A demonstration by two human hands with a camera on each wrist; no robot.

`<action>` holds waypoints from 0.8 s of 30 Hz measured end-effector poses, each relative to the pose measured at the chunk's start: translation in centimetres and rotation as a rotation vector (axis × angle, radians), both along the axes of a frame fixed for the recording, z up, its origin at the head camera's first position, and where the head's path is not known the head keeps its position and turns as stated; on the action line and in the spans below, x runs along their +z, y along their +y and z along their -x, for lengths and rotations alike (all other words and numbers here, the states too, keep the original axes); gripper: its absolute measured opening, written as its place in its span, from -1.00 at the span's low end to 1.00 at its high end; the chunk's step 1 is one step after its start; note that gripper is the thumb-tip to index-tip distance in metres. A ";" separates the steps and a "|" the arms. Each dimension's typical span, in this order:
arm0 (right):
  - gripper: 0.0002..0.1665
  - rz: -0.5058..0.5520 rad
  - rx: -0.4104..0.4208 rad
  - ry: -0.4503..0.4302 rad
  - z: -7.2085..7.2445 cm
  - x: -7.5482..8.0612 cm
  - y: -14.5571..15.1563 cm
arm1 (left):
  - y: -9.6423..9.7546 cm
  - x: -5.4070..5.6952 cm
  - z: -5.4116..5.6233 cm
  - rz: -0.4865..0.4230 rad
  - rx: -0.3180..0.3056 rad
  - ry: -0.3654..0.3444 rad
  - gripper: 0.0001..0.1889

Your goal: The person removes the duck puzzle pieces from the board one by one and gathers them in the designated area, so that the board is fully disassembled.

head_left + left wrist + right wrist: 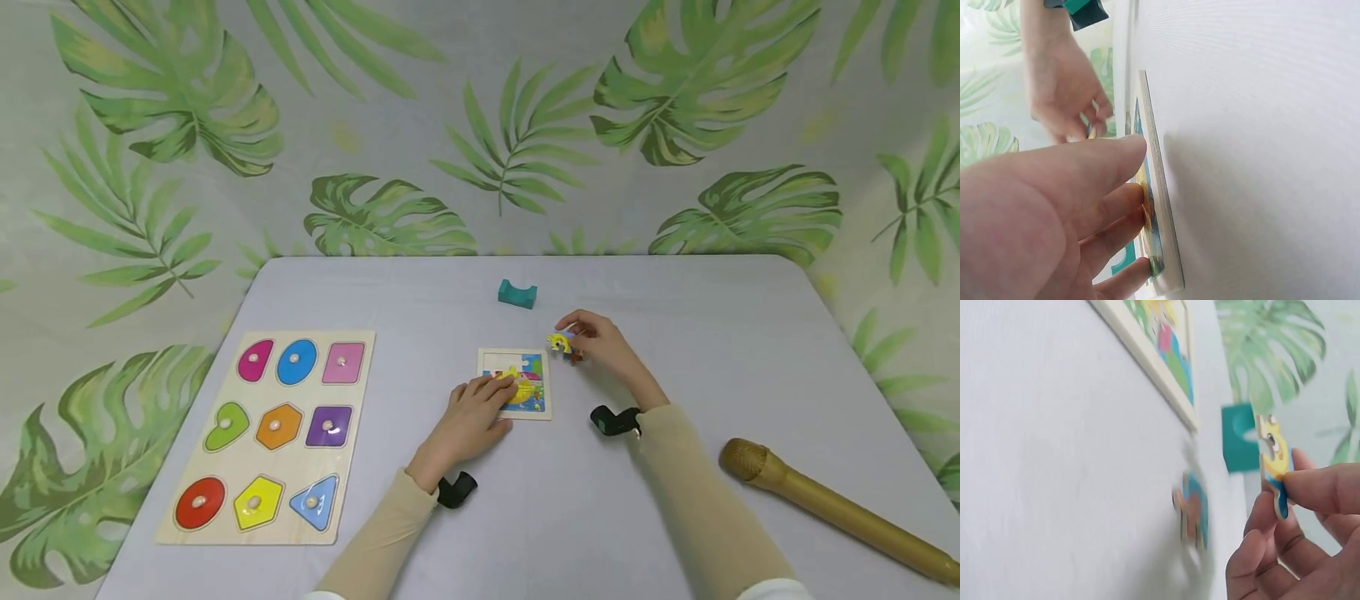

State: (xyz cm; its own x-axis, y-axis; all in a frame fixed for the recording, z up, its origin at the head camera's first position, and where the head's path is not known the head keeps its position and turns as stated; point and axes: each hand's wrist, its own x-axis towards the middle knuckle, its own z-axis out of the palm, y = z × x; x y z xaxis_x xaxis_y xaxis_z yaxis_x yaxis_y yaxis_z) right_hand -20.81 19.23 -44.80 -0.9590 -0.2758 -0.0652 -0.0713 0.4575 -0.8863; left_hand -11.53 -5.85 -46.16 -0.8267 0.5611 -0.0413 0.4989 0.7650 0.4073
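Jigsaw piece (1277, 456), yellow and blue, hung pinched between the thumb and fingers of the right hand (603, 346), above the table (555, 517), right of the puzzle tray (528, 416). Probably light and stiff, it looked best gripped by its edges. Extended fingers of the left hand (472, 421) rested on the tray's fitted pieces (536, 367), a bare patch showing. A loose piece (1194, 512) lay nearby; the pegboard (300, 463) held nine knobbed shapes (279, 426)

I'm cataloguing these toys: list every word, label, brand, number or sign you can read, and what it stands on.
None: no readable text shows on the shape board, picture puzzle, held puzzle piece, teal block or brown microphone-shaped object.
The loose puzzle piece is too blurred in the right wrist view to judge.
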 end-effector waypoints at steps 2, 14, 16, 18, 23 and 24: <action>-0.69 -0.010 -0.039 -0.009 -0.2 0.1 1.1 | 0.0 -0.1 0.0 -0.012 0.002 -0.003 -0.45; -0.70 -0.125 -0.197 -0.030 -1.0 -0.4 4.4 | -0.1 -0.1 -0.1 -0.033 0.006 -0.004 -0.45; -0.70 -0.153 -0.189 -0.027 -0.9 -0.7 4.4 | -0.1 -0.1 -0.1 -0.033 0.007 -0.003 -0.45; -0.69 -0.182 -0.168 -0.010 -0.8 -0.9 4.3 | 0.0 -0.1 -0.1 -0.034 0.008 0.000 -0.45; -0.73 -0.268 -0.122 0.041 -0.6 -1.4 3.9 | 0.0 -0.1 -0.1 -0.041 0.008 -0.001 -0.45; -0.74 -0.287 -0.120 0.047 -0.7 -1.5 3.9 | 0.0 -0.1 -0.1 -0.041 0.008 -0.001 -0.45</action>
